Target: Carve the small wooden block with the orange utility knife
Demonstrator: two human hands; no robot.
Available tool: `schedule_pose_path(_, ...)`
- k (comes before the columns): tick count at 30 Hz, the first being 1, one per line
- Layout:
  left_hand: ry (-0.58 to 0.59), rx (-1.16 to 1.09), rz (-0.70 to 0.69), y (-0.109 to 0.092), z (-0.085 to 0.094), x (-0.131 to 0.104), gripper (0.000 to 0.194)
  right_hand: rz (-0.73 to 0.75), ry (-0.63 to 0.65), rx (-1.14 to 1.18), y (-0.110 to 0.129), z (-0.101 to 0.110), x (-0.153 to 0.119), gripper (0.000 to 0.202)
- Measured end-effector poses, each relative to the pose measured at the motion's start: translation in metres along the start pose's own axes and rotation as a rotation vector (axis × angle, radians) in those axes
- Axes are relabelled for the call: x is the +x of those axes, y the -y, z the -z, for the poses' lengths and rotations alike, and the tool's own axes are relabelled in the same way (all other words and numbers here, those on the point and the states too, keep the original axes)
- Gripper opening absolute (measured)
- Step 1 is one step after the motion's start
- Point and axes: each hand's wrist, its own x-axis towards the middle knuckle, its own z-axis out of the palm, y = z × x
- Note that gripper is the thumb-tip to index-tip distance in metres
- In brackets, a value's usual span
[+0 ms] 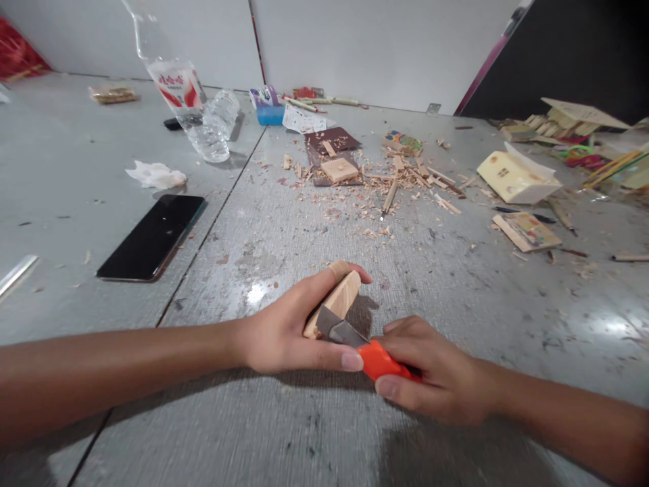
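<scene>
My left hand [289, 331] is closed around a pale block of wood [346, 292], with a bandage wrapped around one finger. In my right hand [436, 372] is an orange-handled utility knife [379, 360]. Its grey blade [339, 327] lies against the near end of the wood. The left thumb reaches along beside the blade, its tip at the front of the orange handle. Both hands are low over the grey table [263, 433]. My right palm hides the rear of the knife.
Left of my hands lies a black phone [152, 237], with a crumpled tissue [156, 174] and a clear plastic bottle [187, 101] behind it. Ahead, wood shavings [349, 196] surround a square wood piece [339, 169] and a carving tool [389, 197]. A yellow box [507, 177] stands at right.
</scene>
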Motion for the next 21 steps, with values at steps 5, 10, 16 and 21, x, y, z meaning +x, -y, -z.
schedule_pose_path(5,0.000,0.010,-0.013,0.0012,-0.0017,-0.0003,0.071,-0.012,0.002,-0.039,-0.0016,-0.0010,-0.0002,0.033)
schedule_pose_path(10,-0.031,0.041,-0.022,0.0023,-0.0025,-0.0024,0.070,0.012,-0.003,-0.035,-0.0033,-0.0002,-0.0021,0.033)
schedule_pose_path(16,-0.019,0.121,-0.016,0.0006,0.0001,-0.0024,0.072,0.027,0.005,-0.020,-0.0065,0.0010,-0.0037,0.029)
schedule_pose_path(21,-0.039,0.110,0.000,-0.0019,-0.0007,-0.0009,0.074,0.041,-0.003,-0.006,-0.0048,0.0013,-0.0044,0.026)
